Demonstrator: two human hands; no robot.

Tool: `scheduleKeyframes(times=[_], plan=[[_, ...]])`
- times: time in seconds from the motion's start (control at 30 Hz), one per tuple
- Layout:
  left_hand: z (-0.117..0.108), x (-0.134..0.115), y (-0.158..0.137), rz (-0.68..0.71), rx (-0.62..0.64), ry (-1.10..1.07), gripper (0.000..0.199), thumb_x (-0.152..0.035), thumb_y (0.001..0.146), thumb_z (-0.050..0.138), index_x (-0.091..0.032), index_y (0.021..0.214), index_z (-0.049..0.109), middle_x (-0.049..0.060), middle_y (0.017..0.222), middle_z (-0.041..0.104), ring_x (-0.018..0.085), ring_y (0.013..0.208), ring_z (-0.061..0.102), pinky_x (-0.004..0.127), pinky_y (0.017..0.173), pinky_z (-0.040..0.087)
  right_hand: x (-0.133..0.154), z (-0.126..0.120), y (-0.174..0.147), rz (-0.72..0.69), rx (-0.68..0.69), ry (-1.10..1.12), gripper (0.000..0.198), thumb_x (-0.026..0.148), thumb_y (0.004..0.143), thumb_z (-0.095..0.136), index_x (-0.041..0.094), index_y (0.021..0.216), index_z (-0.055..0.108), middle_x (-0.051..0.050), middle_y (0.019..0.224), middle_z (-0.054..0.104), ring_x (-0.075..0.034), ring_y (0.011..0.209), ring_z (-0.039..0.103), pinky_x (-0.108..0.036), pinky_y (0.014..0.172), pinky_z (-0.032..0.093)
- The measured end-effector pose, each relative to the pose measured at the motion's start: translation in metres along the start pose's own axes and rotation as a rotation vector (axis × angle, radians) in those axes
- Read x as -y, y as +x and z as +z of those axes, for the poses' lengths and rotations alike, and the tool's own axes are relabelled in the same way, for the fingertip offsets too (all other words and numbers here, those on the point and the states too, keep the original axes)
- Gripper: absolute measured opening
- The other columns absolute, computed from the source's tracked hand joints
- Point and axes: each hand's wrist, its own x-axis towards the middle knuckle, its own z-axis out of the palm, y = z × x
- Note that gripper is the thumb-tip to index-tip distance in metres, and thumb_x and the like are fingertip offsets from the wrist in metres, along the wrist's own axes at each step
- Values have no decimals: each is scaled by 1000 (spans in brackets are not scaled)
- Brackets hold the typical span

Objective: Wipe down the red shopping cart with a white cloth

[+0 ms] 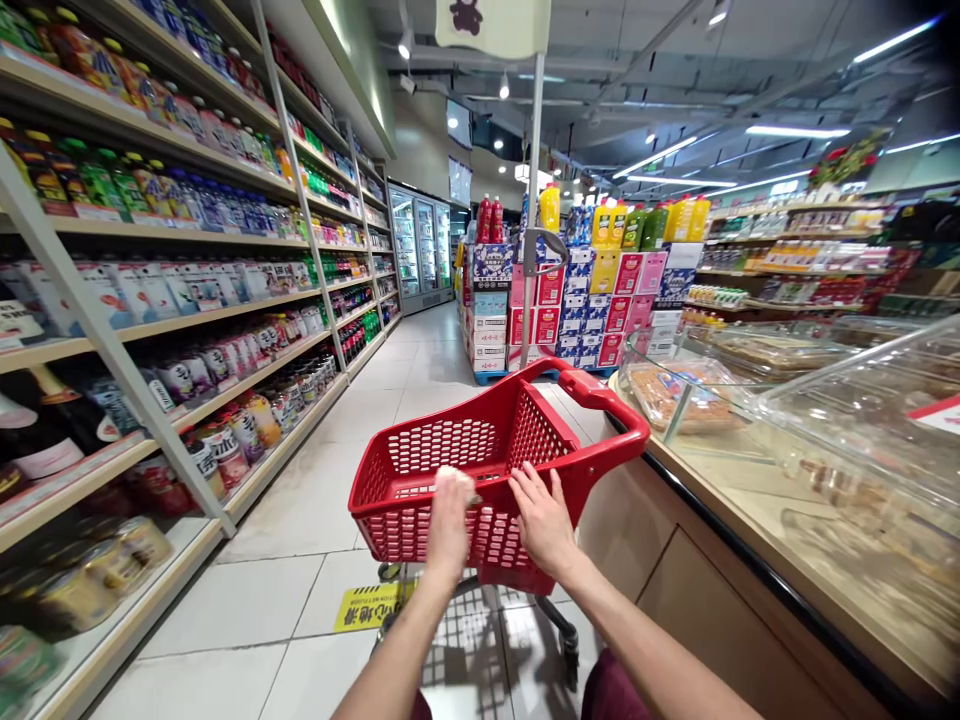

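Note:
A red plastic shopping cart [420, 470] stands on the tiled aisle floor right in front of me, its basket holding nothing I can see. My left hand [450, 520] is curled over the near rim of the basket and grips it. My right hand [541, 520] rests on the same rim just to the right, fingers spread against the basket wall. A red handle bar [600, 395] arches over the cart's far right side.
Drink shelves [172, 320] line the left side. A wooden counter [720, 500] with clear food covers [862, 400] runs close on the right. Stacked cartons topped with bottles [585, 290] stand ahead by a pole. A yellow floor sticker [367, 605] lies under the cart.

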Motion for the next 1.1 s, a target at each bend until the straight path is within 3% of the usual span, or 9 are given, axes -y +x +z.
scheduleKeyframes(times=[0.1,0.27,0.43,0.63,0.83,0.9,0.97,1.1], plan=[[0,-2,2,57,91,-47,53,-3,79,24,-21,128,37,4,138,38,15,130,26,43,107,28,-4,-1,0,22,-7,-11,48,7,72,40,14,118,54,-8,124,53,-23,123,36,-46,107,7],[-15,19,3,-190,-93,38,60,1,74,25,-16,131,33,9,137,38,20,132,19,48,109,23,-14,-6,-2,67,-27,-15,49,7,72,40,13,119,53,-8,126,51,-23,124,35,-46,107,8],[5,-10,3,41,108,-78,59,0,76,24,-22,129,36,3,139,35,15,131,23,42,109,26,-8,-4,-3,42,-5,9,47,6,72,40,14,115,56,-7,125,52,-23,123,38,-45,107,7],[-18,24,4,-258,-78,-7,60,0,70,29,-16,128,37,7,137,38,20,131,25,44,110,22,-10,-9,-3,54,0,78,49,6,73,39,15,119,54,-8,127,50,-23,124,36,-48,106,9],[10,-35,14,-2,131,-239,64,-11,75,32,-15,137,14,12,141,31,16,128,31,37,105,31,26,-5,20,-46,165,251,44,17,82,41,18,126,45,-6,131,46,-20,123,37,-43,106,18],[6,-37,13,-24,153,-119,64,-15,76,36,-13,136,14,15,141,29,20,130,27,46,106,25,40,0,32,-39,209,264,41,27,84,43,19,124,45,-8,128,49,-21,119,40,-45,104,19],[-6,-23,10,-33,196,67,66,-18,73,42,-13,135,19,15,141,28,25,132,21,54,106,17,54,8,44,-18,241,251,38,33,83,47,21,119,49,-8,121,54,-22,112,46,-48,103,20],[-28,7,6,64,285,303,65,-22,70,47,-13,132,28,12,141,31,24,131,22,50,107,18,70,25,59,-33,273,186,20,29,86,44,23,102,55,-5,101,62,-18,93,54,-48,101,21]])
